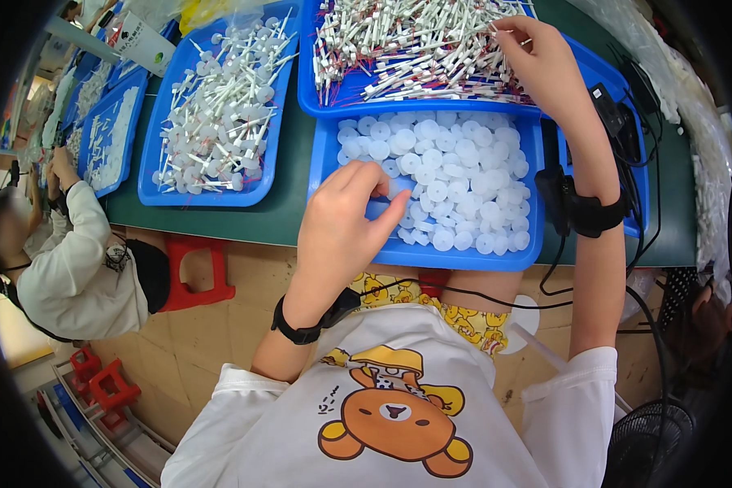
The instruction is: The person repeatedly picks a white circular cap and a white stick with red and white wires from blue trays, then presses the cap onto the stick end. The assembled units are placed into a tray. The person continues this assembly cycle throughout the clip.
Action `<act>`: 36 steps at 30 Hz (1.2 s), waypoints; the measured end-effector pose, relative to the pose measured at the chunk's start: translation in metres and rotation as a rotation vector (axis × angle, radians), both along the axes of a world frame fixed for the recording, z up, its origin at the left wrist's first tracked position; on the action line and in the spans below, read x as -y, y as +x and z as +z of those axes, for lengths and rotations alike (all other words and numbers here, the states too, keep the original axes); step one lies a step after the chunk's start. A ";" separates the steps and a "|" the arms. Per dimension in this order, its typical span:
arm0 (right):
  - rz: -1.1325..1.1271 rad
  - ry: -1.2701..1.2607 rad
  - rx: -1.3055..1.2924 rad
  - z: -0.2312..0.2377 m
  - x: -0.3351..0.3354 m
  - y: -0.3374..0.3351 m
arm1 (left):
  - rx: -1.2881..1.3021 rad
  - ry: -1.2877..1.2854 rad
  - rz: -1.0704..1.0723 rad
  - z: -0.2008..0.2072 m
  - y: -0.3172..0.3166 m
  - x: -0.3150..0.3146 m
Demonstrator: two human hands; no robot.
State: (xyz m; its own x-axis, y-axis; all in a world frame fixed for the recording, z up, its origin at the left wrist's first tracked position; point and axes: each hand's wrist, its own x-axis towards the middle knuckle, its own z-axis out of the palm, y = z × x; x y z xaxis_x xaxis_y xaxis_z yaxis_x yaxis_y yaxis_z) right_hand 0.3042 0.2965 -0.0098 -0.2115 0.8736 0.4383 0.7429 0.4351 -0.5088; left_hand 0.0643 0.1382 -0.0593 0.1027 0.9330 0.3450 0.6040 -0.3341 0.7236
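My left hand [342,215] is closed over the left side of a blue tray of translucent white plastic discs [455,187]. A pale disc [399,188] shows between its thumb and curled fingers, partly hidden. Farther off, my right hand [538,65] reaches over the right side of another blue tray [346,96], heaped with thin white sticks [415,49] that have red wire ends. Its thumb and forefinger are pinched together at a white stick [503,32]. Both wrists wear black bands.
To the left, a blue tray [146,183] holds sticks joined to discs. Black adapters and cables [614,118] lie at the right, with one cable crossing my lap. A co-worker [77,260] sits at the far left beside a red stool [199,276]. A fan [651,439] stands lower right.
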 end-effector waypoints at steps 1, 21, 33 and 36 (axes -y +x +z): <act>0.015 -0.072 -0.045 0.004 -0.002 0.002 | 0.010 0.000 -0.001 0.000 0.000 0.000; 0.104 -0.388 -0.620 0.082 0.193 -0.054 | 0.362 -0.059 -0.012 0.015 -0.004 0.005; 0.055 -0.367 -0.969 0.036 0.241 -0.043 | 1.351 -0.706 -0.605 0.025 -0.008 0.050; 0.246 -0.114 -0.924 0.023 0.239 -0.038 | 1.375 -0.733 -0.654 0.029 -0.003 0.053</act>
State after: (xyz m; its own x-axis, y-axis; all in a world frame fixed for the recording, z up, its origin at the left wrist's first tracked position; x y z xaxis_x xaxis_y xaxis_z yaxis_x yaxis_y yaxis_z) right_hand 0.2662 0.0574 0.0129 -0.0083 0.8987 0.4384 -0.0781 0.4365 -0.8963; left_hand 0.0612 0.0854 -0.0302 0.5224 0.8514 0.0461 -0.6536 0.3652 0.6629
